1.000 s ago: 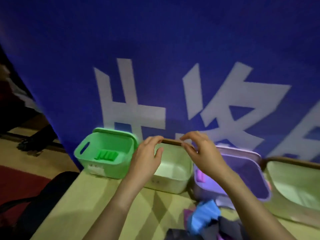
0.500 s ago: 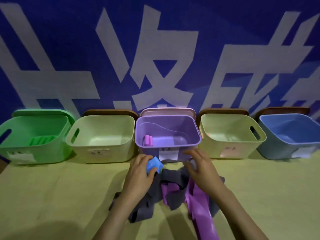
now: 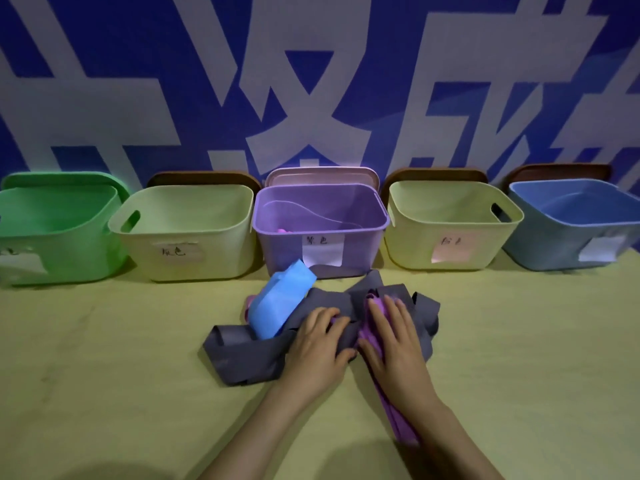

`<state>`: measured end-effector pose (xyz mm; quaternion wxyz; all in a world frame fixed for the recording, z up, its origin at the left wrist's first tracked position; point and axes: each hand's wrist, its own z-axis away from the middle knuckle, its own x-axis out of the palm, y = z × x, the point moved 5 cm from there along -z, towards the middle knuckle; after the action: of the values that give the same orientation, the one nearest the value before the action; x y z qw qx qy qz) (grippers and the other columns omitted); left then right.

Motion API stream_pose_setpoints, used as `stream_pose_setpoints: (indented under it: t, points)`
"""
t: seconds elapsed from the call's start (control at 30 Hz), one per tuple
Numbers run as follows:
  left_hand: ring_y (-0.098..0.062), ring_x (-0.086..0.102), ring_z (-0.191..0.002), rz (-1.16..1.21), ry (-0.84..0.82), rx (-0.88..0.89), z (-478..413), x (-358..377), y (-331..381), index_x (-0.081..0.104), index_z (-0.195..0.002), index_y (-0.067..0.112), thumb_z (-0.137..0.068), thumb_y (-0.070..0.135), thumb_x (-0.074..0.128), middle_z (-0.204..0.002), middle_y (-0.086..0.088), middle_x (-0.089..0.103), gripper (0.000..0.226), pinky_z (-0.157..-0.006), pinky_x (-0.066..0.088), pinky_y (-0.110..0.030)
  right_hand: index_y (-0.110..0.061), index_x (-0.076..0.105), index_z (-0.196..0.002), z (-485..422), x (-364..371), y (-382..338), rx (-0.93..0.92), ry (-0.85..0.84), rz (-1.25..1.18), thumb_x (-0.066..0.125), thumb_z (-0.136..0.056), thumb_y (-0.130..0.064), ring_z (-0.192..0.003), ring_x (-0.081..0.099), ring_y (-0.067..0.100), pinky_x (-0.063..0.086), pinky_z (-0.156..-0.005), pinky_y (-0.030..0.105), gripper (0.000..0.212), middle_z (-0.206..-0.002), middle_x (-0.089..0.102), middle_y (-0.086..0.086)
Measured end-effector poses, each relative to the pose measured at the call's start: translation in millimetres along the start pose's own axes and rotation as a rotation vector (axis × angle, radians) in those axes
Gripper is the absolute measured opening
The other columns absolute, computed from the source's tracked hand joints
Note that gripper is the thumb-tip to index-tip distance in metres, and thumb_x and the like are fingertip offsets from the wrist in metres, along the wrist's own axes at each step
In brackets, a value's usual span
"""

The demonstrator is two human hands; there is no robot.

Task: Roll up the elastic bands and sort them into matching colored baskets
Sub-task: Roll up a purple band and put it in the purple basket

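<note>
Elastic bands sit in one tangled heap mid-table (image 3: 104, 375), just before the purple basket (image 3: 277, 233). Five baskets in the back row: green (image 3: 52, 237), cream (image 3: 187, 233), purple, cream (image 3: 450, 230), blue (image 3: 554, 237). Grey band (image 3: 242, 355) biggest, purple band (image 3: 398, 424) trailing toward the person, blue band (image 3: 280, 303) on top, all unrolled. Right hand (image 3: 394, 344) flat, fingers straight, pressing the purple band. Left hand (image 3: 318, 351) on grey, fingertips bent; grip unclear. One small roll (image 3: 284, 231) shows in the purple basket. Likely early; most sorting left.
</note>
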<state>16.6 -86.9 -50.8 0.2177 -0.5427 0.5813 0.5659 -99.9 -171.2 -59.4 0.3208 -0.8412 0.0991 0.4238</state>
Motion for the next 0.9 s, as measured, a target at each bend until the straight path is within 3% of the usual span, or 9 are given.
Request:
stream_pose_setpoints:
  t: [0.17,0.27,0.33,0.37,0.43,0.57,0.7,0.8,0.9]
  points:
    - [-0.019,0.027,-0.135,-0.15,-0.01,-0.006,-4,3,10,0.042,-0.138,0.017,-0.091,0.028,0.056,-0.141,0.001,0.037,0.05,-0.11,0.019,-0.026,-0.013,0.048,-0.137,25,-5,12,0.099,-0.088,-0.08,0.06,-0.09,-0.018,-0.11,0.051,0.026,0.04,-0.086,0.025,0.048,-0.12,0.057,0.009]
    - [-0.025,0.031,-0.134,-0.169,0.0,0.044,2,2,23,0.044,-0.137,0.01,-0.089,0.017,0.058,-0.139,-0.006,0.041,0.051,-0.114,0.024,-0.035,-0.011,0.063,-0.108,26,-17,10,0.142,-0.089,-0.128,0.06,-0.09,-0.012,-0.096,0.055,0.025,0.035,-0.069,0.025,0.018,-0.101,0.061,0.006]
    - [-0.023,0.034,-0.132,-0.112,0.008,0.094,5,-3,30,0.047,-0.135,0.01,-0.089,0.016,0.06,-0.136,-0.005,0.044,0.048,-0.12,0.012,-0.034,-0.011,0.067,-0.096,25,-35,6,0.152,-0.016,-0.222,0.062,-0.09,-0.013,-0.086,0.057,0.019,0.034,-0.064,0.02,0.008,-0.091,0.063,0.0]
    - [-0.02,0.036,-0.131,-0.031,0.026,0.091,6,-10,33,0.049,-0.133,0.011,-0.09,0.019,0.061,-0.135,-0.003,0.046,0.046,-0.119,0.008,-0.028,-0.012,0.068,-0.095,21,-47,2,0.154,0.021,-0.26,0.062,-0.091,-0.015,-0.084,0.058,0.015,0.036,-0.065,0.019,0.007,-0.089,0.065,-0.002]
    - [-0.015,0.044,-0.124,0.217,0.082,0.018,2,-30,37,0.054,-0.129,0.012,-0.088,0.026,0.066,-0.13,-0.001,0.051,0.045,-0.11,0.022,-0.02,-0.014,0.068,-0.092,9,-70,-9,0.146,0.084,-0.357,0.065,-0.09,-0.016,-0.081,0.059,0.009,0.04,-0.069,0.019,0.005,-0.086,0.067,-0.005]
    - [-0.008,0.061,-0.109,0.765,0.089,-0.113,-14,-58,49,0.059,-0.117,0.025,-0.084,0.031,0.071,-0.115,0.003,0.066,0.035,-0.099,0.047,-0.031,-0.017,0.068,-0.088,-24,-110,-33,0.083,0.131,-0.555,0.066,-0.088,-0.014,-0.076,0.059,-0.006,0.043,-0.07,0.009,0.004,-0.082,0.068,-0.013]
    - [-0.005,0.067,-0.092,0.932,0.171,-0.126,-32,-90,64,0.064,-0.115,0.021,-0.092,0.016,0.061,-0.102,0.003,0.071,0.024,-0.08,0.052,-0.02,-0.014,0.071,-0.092,-54,-136,-49,0.071,0.094,-0.705,0.064,-0.09,-0.015,-0.076,0.06,-0.007,0.044,-0.071,0.008,0.008,-0.085,0.07,-0.005]
    - [-0.019,0.067,-0.092,1.038,0.237,-0.184,-43,-116,61,0.063,-0.107,0.014,-0.094,0.007,0.056,-0.097,-0.002,0.07,0.017,-0.079,0.054,-0.03,-0.015,0.073,-0.09,-70,-148,-55,0.1,0.087,-0.799,0.064,-0.09,-0.018,-0.074,0.059,0.005,0.044,-0.067,0.018,0.01,-0.081,0.069,-0.004]
    - [-0.018,0.066,-0.082,1.236,0.246,-0.218,-47,-141,58,0.062,-0.104,0.012,-0.093,0.001,0.054,-0.09,0.0,0.07,0.017,-0.067,0.054,-0.028,-0.013,0.072,-0.092,-84,-162,-53,0.127,0.147,-0.836,0.064,-0.09,-0.022,-0.07,0.054,0.006,0.04,-0.062,0.02,0.012,-0.077,0.066,-0.004]
